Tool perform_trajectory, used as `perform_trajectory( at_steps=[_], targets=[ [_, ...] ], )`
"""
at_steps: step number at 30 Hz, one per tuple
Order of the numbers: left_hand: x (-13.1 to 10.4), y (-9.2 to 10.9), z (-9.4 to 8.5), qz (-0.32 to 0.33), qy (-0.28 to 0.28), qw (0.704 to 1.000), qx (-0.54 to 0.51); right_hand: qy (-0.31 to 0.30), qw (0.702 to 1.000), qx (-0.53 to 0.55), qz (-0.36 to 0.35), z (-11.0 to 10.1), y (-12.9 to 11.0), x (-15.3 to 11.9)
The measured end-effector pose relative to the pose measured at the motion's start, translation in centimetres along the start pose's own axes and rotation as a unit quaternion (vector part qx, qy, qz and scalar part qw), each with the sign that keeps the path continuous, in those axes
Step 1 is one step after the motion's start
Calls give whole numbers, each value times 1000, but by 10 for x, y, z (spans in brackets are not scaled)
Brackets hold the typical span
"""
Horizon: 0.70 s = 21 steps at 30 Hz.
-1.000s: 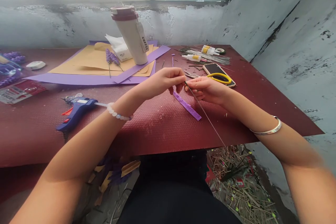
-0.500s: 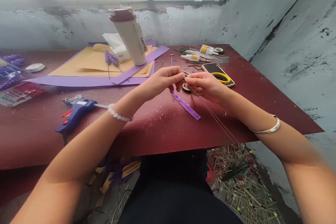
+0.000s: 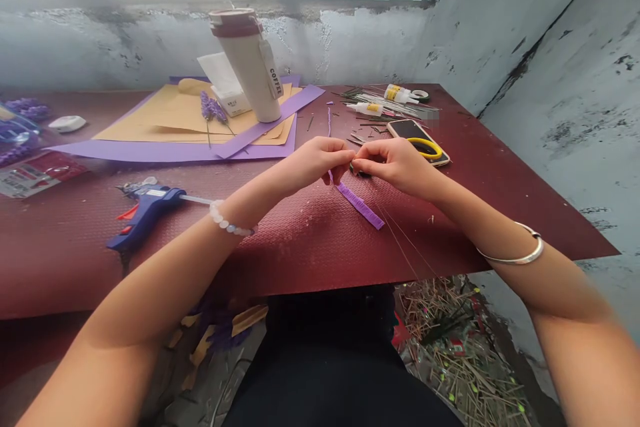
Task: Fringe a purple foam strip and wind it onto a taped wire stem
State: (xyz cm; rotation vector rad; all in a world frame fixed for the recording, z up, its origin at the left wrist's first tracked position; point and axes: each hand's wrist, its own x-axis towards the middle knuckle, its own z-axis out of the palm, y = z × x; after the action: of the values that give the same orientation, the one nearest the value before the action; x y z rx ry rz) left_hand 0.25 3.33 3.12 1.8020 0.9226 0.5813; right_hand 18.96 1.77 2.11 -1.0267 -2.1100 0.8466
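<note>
My left hand (image 3: 323,163) and my right hand (image 3: 393,163) meet fingertip to fingertip above the table. Both are closed in a pinch. Thin wires (image 3: 400,245) trail from my right fingers down past the table's front edge. What my left fingertips pinch is too small to make out. Beneath the left fingers lies a fringed purple paper strip (image 3: 361,205) on the table. Behind my right hand are scissors with yellow handles (image 3: 425,147), partly covered by the hand, and a phone (image 3: 407,128). A dark roll, mostly hidden, sits below the fingertips.
On the dark red table (image 3: 280,240) lie a blue glue gun (image 3: 150,210), brown and purple paper sheets (image 3: 150,123), purple flower stems (image 3: 213,110), and glue bottles (image 3: 400,93) beside stem wires. A coffee cup (image 3: 247,67) stands at the back. Sticks and scraps (image 3: 465,347) litter the floor.
My hands have tilted and sunk slightly, still meeting at the fingertips. The trailing wires have swung left and hang more steeply. The view has shifted a little.
</note>
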Motion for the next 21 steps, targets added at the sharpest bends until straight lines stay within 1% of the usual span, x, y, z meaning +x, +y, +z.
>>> perform_trajectory(
  at_steps=[2, 4, 8, 12, 15, 17, 19, 21],
  targets=[
    [-1, 2, -1, 10, -4, 1000, 0, -5, 999, 33, 9, 1, 0, 0],
    [-1, 2, -2, 22, -6, 1000, 5, -20, 995, 95, 32, 1, 0, 1],
    [0, 1, -2, 53, 7, 999, 10, -57, 966, 237, 89, 0, 2, 2],
    [1, 1, -2, 70, 9, 997, 5, -88, 937, 316, 117, -3, 6, 3],
    [0, 1, -2, 73, -1, 997, -4, -109, 925, 341, 128, -4, 7, 4],
    [-1, 2, -3, 69, -8, 998, -11, -111, 924, 343, 128, -4, 7, 4],
    [-2, 2, -4, 55, -12, 998, -21, -91, 933, 326, 119, -2, 7, 4],
    [-2, 2, -5, 28, -17, 999, -35, -52, 954, 275, 103, 0, 6, 4]
  ],
)
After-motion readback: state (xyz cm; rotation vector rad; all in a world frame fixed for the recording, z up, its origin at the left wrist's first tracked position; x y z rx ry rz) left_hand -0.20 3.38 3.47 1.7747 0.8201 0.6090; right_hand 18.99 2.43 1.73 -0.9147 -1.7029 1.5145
